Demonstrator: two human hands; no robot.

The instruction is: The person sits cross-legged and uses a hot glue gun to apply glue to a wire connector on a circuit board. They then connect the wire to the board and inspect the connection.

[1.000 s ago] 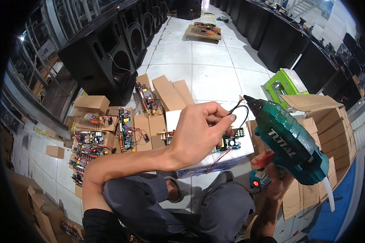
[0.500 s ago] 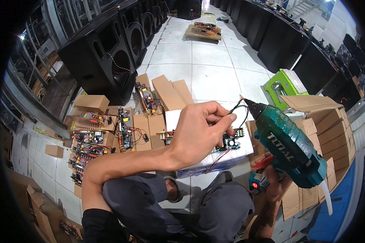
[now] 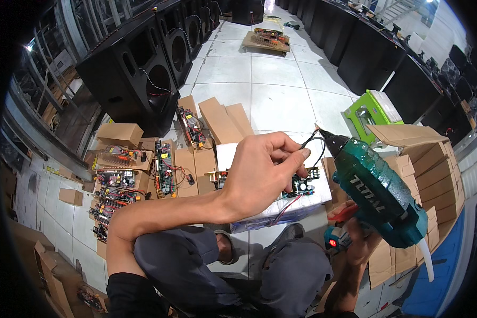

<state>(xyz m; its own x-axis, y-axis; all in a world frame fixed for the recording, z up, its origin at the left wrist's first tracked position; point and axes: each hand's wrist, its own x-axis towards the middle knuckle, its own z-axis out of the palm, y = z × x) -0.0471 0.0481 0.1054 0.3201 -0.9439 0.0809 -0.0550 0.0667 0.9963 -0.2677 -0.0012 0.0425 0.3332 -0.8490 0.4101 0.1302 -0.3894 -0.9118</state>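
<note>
My left hand (image 3: 265, 172) pinches a thin black wire (image 3: 322, 153) between thumb and fingers. The wire's end meets the dark nozzle of a teal glue gun (image 3: 379, 193), and a white glue stick (image 3: 426, 259) juts from its back. My right hand (image 3: 359, 241) is wrapped round the gun's handle, partly hidden under the body; a red trigger (image 3: 343, 211) shows by the fingers. Below my left hand, a circuit board (image 3: 302, 186) with red and black leads lies on a white box (image 3: 281, 214). My hand covers much of that board.
Several circuit boards (image 3: 114, 193) lie on cardboard at the left. Black speaker cabinets (image 3: 130, 79) line the left side, with more dark cabinets (image 3: 365, 58) along the right. A green stool (image 3: 363, 114) and an open cardboard box (image 3: 434, 175) stand at right. A loaded wheeled board (image 3: 265, 46) sits farther off.
The glue gun has turned very slightly, its rear and glue stick shifting a little. My left hand keeps its pinch on the wire, nearly still.
</note>
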